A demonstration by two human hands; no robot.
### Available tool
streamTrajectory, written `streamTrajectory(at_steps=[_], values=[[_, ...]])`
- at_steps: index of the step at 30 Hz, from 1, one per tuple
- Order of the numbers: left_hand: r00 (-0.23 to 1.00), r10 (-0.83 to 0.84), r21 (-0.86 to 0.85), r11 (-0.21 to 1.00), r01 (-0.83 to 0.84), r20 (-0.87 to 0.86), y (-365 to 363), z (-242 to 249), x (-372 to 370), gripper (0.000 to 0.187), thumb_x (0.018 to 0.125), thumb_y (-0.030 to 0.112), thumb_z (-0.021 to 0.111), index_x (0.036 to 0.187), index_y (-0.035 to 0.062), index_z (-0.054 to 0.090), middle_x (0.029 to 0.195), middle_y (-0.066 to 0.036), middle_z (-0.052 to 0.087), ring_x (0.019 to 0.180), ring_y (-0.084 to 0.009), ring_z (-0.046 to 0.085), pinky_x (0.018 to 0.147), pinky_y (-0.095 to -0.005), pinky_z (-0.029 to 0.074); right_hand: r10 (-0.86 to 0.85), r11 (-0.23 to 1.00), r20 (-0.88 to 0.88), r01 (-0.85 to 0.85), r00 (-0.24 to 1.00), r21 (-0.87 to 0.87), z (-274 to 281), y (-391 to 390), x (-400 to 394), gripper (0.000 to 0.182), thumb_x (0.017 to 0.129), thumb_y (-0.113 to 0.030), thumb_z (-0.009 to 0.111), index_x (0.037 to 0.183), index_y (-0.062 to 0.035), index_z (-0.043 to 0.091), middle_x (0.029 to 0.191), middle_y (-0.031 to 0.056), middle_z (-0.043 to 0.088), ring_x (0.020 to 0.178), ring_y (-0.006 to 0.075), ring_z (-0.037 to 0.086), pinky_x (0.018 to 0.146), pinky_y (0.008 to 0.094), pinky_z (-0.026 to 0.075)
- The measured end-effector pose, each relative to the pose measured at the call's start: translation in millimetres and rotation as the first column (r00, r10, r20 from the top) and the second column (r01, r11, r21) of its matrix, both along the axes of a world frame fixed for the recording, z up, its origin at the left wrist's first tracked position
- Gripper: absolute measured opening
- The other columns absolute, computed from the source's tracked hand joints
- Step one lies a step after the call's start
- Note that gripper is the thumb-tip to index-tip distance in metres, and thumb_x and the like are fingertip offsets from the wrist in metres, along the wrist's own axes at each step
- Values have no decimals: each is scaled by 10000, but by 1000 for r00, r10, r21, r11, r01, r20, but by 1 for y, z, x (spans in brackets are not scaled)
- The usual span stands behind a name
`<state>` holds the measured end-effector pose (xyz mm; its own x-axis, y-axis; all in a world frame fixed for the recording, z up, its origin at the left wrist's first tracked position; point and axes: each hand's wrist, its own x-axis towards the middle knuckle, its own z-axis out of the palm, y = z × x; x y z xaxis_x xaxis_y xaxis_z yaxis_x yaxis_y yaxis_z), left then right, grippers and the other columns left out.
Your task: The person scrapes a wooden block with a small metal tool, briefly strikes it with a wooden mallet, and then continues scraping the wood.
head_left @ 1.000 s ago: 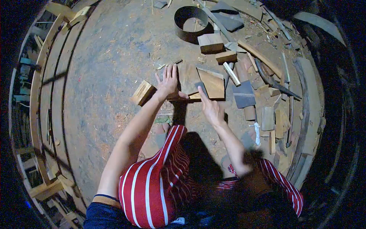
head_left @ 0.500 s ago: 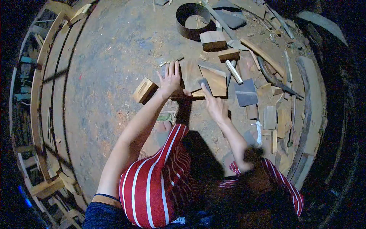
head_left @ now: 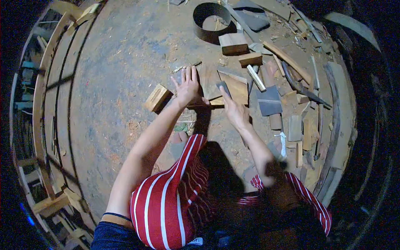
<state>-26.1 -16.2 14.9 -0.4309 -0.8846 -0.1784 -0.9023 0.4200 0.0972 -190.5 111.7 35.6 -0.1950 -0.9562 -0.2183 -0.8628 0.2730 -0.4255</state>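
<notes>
My left hand (head_left: pixel 187 88) lies flat with its fingers spread, pressing on the left side of a flat wooden board (head_left: pixel 210 79). Its thumb points right along the board's near edge. In my right hand (head_left: pixel 236 111) is a small dark grey piece of sandpaper (head_left: pixel 223 85), with the forefinger stretched along it against the board's face. A lighter, angled section of wood (head_left: pixel 237 89) makes up the board's right part. Left of my left hand, a short wooden block (head_left: pixel 157 97) rests on the ground.
A dark metal ring (head_left: pixel 211 35) stands beyond the board, with wooden blocks (head_left: pixel 233 43) beside it. To the right are a dark sheet (head_left: pixel 269 104), a curved dark tool (head_left: pixel 298 85) and several offcuts (head_left: pixel 295 128). A wooden frame (head_left: pixel 38 108) runs along the left.
My right hand has slid the sandpaper slightly away from me along the board. The left hand stays in place.
</notes>
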Motion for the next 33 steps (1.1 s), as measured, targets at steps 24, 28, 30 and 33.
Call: streamTrajectory(at_steps=[24, 28, 30, 33], values=[[999, -3, -18, 1000, 2, -48, -5, -2, -4, 1353, 410, 548, 827, 1419, -14, 121, 1484, -165, 182, 1373, -369, 169, 994, -725, 110, 8, 985, -65, -20, 998, -173, -14, -65, 1, 486, 920, -253, 421, 1383, -357, 320, 702, 244, 605, 627, 393, 612, 560, 505, 475], [999, 10, 10, 1000, -9, -44, 2, 6, 0, 1392, 383, 594, 813, 1423, -10, 112, 1485, -174, 182, 1377, -371, 155, 993, -725, 100, 2, 990, -132, -20, 991, -140, -9, 4, -2, 505, 877, -205, 510, 1350, -340, 394, 557, 157, 582, 510, 341, 606, 429, 471, 458], [997, 2, -32, 999, -5, -76, 1, -2, 0, 1436, 343, 640, 793, 1424, -11, 107, 1485, -176, 187, 1376, -370, 157, 984, -734, 100, 23, 996, -121, -34, 992, -85, -6, 21, -4, 514, 884, -194, 497, 1360, -343, 374, 550, 166, 574, 503, 349, 597, 436, 476, 456], [999, 8, -12, 1000, -9, -45, -2, -5, -2, 1441, 330, 648, 789, 1421, -12, 118, 1480, -175, 199, 1374, -370, 166, 977, -741, 102, 19, 988, -55, -27, 998, -152, -12, -8, -4, 517, 893, -205, 483, 1374, -337, 346, 561, 185, 573, 520, 364, 596, 458, 493, 458]])
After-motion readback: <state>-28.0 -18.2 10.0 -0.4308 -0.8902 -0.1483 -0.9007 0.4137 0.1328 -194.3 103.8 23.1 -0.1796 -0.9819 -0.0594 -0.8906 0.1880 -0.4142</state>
